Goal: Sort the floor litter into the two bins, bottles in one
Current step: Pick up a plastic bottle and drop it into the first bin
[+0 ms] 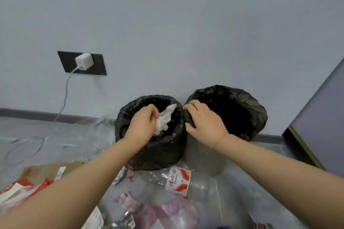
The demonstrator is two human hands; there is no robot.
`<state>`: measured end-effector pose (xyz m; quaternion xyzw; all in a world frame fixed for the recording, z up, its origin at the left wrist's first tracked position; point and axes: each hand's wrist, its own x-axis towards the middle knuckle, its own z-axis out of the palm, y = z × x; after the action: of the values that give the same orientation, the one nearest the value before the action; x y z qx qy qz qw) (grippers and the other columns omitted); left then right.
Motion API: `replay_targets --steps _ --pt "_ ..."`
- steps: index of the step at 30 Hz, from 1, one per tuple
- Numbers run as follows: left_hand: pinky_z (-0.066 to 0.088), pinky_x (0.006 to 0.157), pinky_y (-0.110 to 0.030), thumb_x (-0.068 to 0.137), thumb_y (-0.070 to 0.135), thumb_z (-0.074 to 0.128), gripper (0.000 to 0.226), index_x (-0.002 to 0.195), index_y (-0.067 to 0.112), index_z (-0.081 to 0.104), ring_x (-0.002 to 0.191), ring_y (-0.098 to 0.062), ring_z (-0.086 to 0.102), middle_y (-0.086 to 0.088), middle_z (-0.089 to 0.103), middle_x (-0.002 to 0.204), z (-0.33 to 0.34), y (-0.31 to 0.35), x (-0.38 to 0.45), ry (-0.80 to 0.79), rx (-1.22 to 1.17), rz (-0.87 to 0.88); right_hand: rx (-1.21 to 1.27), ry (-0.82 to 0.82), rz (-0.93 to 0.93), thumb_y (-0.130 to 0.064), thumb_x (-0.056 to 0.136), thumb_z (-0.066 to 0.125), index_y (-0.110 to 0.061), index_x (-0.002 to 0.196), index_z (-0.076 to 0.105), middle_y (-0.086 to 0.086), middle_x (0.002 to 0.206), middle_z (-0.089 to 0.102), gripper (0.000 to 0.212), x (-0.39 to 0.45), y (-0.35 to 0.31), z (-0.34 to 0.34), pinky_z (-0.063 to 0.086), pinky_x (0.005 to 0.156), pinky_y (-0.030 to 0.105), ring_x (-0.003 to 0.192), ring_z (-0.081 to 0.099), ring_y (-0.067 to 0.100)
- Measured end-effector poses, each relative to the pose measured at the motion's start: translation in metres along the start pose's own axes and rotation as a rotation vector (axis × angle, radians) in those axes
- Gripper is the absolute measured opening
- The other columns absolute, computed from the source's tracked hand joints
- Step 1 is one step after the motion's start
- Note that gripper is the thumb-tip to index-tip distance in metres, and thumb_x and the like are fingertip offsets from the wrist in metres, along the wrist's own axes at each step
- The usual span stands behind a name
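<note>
Two bins lined with black bags stand against the wall, the left bin (pixel 158 150) and the right bin (pixel 249 111). My left hand (pixel 143 122) grips a crumpled white tissue (pixel 165 119) over the left bin's mouth. My right hand (pixel 202 117) grips the near left rim of the right bin's bag. On the floor in front lies a clear plastic bottle (pixel 195 186) with a red and white label (pixel 178 180).
Litter lies near me: a brown paper bag (pixel 46 173), red and white wrappers (pixel 16 191), a pink plastic bag (pixel 175 214). A white charger (pixel 82 61) sits in a wall socket, its cable trailing over the floor at left. A dark cabinet edge (pixel 305 148) stands at right.
</note>
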<state>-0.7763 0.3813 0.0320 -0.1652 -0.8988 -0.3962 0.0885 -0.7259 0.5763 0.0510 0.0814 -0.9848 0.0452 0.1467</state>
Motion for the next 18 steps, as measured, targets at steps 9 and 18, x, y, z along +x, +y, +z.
replay_targets --steps 9,18 --pt "0.036 0.08 -0.017 0.091 -0.003 0.04 0.032 0.102 0.007 0.069 0.095 -0.017 0.051 -0.004 0.051 0.105 0.043 0.111 0.0 -0.111 -0.066 0.144 0.117 -0.265 0.432 -0.038 0.084 0.059 -0.024 0.136 0.042 0.0 0.129 0.054 0.057 -0.069 0.067 -0.028 0.047 0.092 0.036 0.115 0.053 0.02" --pt "0.038 0.107 -0.039 0.097 0.012 0.042 0.037 0.129 0.02 0.058 0.127 -0.021 0.046 -0.002 0.052 0.137 0.08 0.108 -0.008 -0.409 0.255 0.316 0.399 0.056 0.503 -0.021 0.084 0.059 -0.022 0.118 0.059 -0.003 0.118 0.06 0.035 -0.099 0.074 -0.03 0.048 0.092 0.036 0.107 0.057 0.016"
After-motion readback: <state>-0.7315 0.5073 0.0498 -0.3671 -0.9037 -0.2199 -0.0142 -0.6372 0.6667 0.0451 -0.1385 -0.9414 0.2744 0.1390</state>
